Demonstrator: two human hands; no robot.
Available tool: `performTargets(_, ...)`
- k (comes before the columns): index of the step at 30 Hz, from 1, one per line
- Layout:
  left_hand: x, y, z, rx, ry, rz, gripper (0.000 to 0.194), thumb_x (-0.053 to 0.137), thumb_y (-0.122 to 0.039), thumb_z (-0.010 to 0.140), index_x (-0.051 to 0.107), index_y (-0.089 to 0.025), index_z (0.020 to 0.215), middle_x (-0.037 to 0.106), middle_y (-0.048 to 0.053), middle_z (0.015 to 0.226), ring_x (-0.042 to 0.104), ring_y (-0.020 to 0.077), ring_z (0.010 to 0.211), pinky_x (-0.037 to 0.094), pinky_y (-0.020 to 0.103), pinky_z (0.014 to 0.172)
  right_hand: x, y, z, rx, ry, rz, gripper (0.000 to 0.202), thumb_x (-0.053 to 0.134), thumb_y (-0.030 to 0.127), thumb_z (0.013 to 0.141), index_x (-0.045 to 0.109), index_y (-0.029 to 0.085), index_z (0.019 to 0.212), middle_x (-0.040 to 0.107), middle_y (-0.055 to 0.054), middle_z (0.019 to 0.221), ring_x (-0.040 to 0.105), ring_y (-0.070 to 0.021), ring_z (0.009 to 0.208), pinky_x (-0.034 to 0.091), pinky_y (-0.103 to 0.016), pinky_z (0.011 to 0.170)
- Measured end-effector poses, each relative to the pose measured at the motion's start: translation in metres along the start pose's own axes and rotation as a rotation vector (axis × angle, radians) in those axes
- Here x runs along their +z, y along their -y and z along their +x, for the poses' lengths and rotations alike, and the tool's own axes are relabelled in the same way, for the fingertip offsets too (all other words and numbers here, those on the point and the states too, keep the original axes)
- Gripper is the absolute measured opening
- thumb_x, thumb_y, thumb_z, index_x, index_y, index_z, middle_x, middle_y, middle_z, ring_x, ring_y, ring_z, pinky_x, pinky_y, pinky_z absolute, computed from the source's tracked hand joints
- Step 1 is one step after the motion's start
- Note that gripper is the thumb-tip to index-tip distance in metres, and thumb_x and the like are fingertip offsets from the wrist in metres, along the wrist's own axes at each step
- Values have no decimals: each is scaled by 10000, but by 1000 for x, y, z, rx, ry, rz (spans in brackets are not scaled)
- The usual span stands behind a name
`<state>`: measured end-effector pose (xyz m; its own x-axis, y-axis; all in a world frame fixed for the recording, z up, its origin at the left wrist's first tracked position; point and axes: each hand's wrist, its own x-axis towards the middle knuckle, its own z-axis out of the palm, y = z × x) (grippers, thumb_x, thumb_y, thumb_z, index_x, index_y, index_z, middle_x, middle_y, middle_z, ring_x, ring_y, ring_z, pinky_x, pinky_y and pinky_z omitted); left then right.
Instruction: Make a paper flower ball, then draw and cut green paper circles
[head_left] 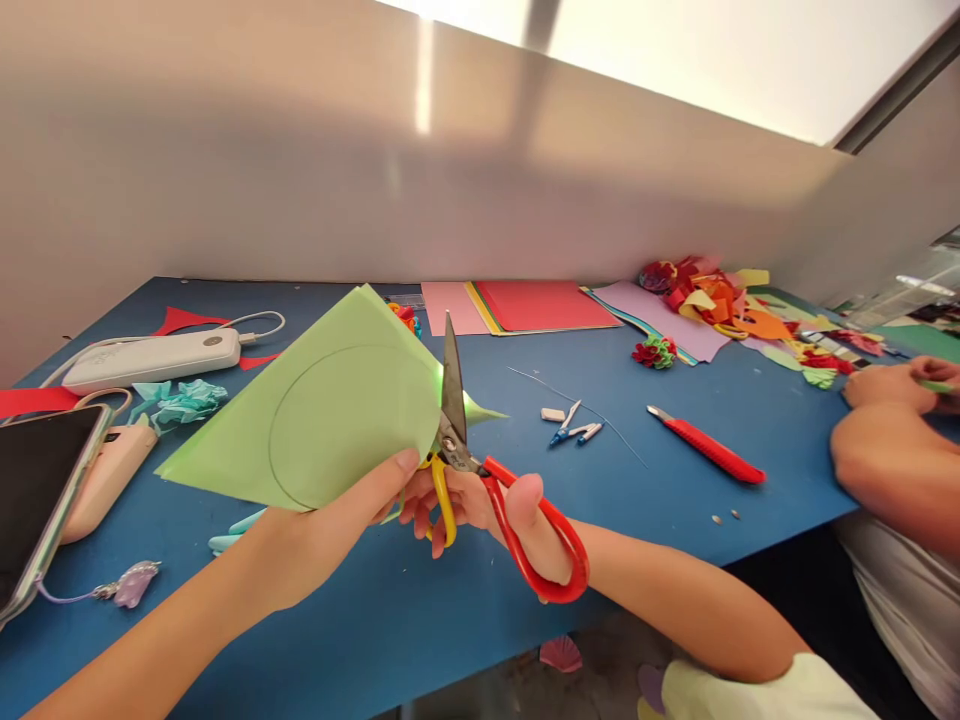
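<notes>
A light green paper sheet with a curved pencil line is held up above the blue table. My left hand pinches its lower edge, thumb in front. In my right hand is a pair of scissors with one red and one yellow handle; my thumb goes through the red loop and fingers through the yellow one. The visible blade points upward at the paper's right edge, and the paper hides the other blade. A narrow green tip shows to the right of the blade.
A red utility knife, a compass and an eraser lie right. Colored sheets and paper scraps line the back. Left are a power bank, a phone and crumpled teal paper. Another person's arm rests at right.
</notes>
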<state>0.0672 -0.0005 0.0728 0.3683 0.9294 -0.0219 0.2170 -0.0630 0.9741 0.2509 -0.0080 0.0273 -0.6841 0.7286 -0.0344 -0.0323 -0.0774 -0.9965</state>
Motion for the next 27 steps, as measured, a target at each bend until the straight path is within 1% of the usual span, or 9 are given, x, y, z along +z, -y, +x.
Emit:
performTargets(5, 9, -1, -2, -24, 46, -28, 434, 425, -456, 884, 546, -212, 546, 517, -17, 500, 499, 142, 530, 482, 245, 634, -3, -7, 6, -99, 133, 90, 1061, -35, 910, 617, 513, 129, 1082, 439, -31, 764, 434, -134, 625, 487, -390, 698)
performTargets(6, 7, 2, -1, -18, 27, -13, 420, 438, -458, 882, 538, -211, 557, 513, -21, 506, 491, 136, 528, 469, 237, 602, -5, -7, 6, -124, 127, 55, 1028, 4, 909, 638, 511, 132, 1079, 431, -31, 775, 425, -136, 641, 483, -389, 706)
performTargets(9, -1, 11, 4, 64, -12, 17, 418, 550, -416, 837, 399, -209, 507, 370, -49, 479, 354, 100, 461, 366, 230, 477, -10, -3, 4, -213, -12, -191, 885, 338, 903, 650, 503, 154, 1090, 453, -56, 881, 416, -159, 747, 456, -372, 763)
performTargets(11, -6, 14, 6, 56, 118, -99, 447, 513, -436, 855, 324, -214, 515, 304, -54, 483, 307, 98, 448, 338, 246, 463, -13, -1, 3, -225, -37, -238, 861, 393, 891, 642, 505, 171, 1099, 469, -69, 949, 419, -167, 784, 447, -348, 755)
performTargets(13, -7, 14, 7, 1, 271, -208, 457, 448, -459, 881, 285, -219, 528, 265, -61, 473, 268, 96, 434, 378, 263, 514, -13, -1, 2, -193, 32, -171, 866, 238, 895, 688, 520, 183, 1092, 483, -70, 962, 445, -169, 793, 450, -332, 732)
performTargets(15, -5, 13, 7, -50, 317, -229, 458, 450, -449, 877, 289, -216, 517, 265, -62, 465, 271, 95, 439, 415, 269, 588, -11, -4, 3, -167, 96, -106, 887, 143, 890, 698, 533, 187, 1073, 493, -67, 942, 474, -169, 794, 455, -330, 735)
performTargets(18, -1, 10, 4, -93, 206, -151, 465, 483, -439, 853, 303, -212, 489, 295, -48, 473, 330, 106, 474, 412, 254, 596, -8, -13, 6, -165, 123, -7, 922, 84, 903, 676, 519, 170, 1026, 482, -54, 858, 480, -156, 729, 463, -346, 741)
performTargets(21, 1, 11, 1, -75, 76, 10, 463, 497, -451, 855, 327, -213, 496, 299, -46, 482, 308, 109, 467, 389, 247, 542, -8, -18, 8, -181, 126, 55, 890, 47, 892, 686, 482, 168, 969, 403, -17, 786, 391, -120, 635, 458, -331, 674)
performTargets(27, -2, 22, 5, -26, 56, 42, 355, 489, -444, 896, 481, -212, 629, 407, -45, 571, 343, 102, 504, 343, 226, 489, -8, -13, 5, -142, 110, 83, 819, 66, 879, 701, 444, 187, 921, 303, 16, 773, 291, -101, 609, 404, -302, 620)
